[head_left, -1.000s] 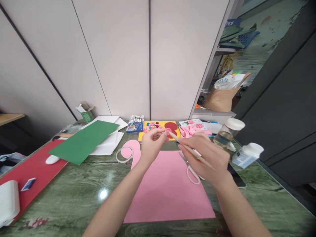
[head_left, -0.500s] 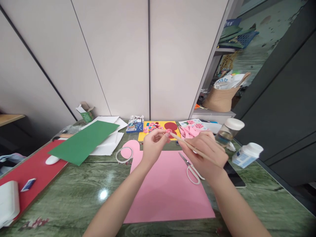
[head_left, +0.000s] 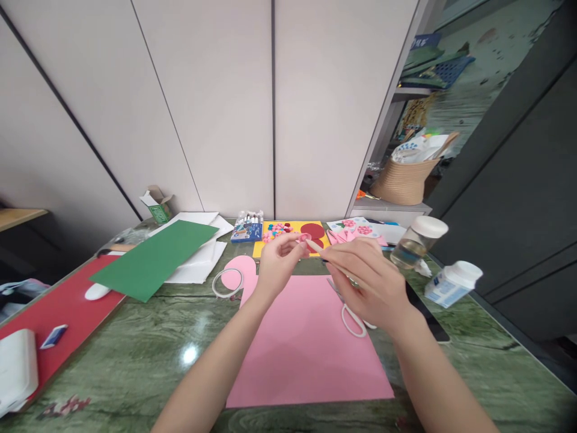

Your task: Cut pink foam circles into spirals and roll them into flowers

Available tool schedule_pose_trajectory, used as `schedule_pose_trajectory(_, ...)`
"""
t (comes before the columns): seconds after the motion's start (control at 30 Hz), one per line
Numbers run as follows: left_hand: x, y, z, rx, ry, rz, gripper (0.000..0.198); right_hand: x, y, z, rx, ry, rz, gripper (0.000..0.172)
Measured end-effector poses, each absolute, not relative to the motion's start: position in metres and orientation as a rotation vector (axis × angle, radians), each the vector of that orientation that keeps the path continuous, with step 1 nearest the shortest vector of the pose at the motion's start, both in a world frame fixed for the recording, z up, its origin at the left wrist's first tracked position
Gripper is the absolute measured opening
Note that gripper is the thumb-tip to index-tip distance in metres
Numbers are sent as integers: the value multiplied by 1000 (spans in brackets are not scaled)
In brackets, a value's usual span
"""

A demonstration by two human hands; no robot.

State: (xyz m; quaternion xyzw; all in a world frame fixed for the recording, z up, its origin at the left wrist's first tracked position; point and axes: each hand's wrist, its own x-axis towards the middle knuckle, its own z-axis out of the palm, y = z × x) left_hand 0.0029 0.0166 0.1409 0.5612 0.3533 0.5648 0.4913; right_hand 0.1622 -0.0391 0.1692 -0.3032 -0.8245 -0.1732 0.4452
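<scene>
My left hand [head_left: 277,264] pinches a small pink paper curl [head_left: 305,238] between thumb and fingertips, above the far edge of a pink paper sheet [head_left: 306,355]. Closed around a pale wooden stick [head_left: 314,245], my right hand [head_left: 372,279] brings its tip to the curl. Most of the stick is hidden behind the fingers. White-handled scissors [head_left: 354,320] lie on the sheet below my right hand, partly covered by it. Behind the hands is a yellow sheet [head_left: 258,249] bearing colourful pompom-like bits [head_left: 276,231] and dark red paper circles [head_left: 312,230].
Left lie a tape roll [head_left: 214,287], a pink paper circle [head_left: 243,266], green paper [head_left: 153,258], a red mat [head_left: 58,300] and a marker pack [head_left: 246,230]. Right stand a jar [head_left: 408,249] and white bottle [head_left: 453,282], beside a dark tablet [head_left: 426,316].
My right hand has turned and its fingers are straighter, hiding the stick's rear part that showed before. The pink curl has shifted slightly left; my left hand keeps its pinch.
</scene>
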Motion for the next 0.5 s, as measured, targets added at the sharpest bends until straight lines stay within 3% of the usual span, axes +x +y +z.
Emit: schedule_pose_trajectory(0.5,7,14,140,1358,911,1453,16,157,-35,159,-728,-1960,-666,28)
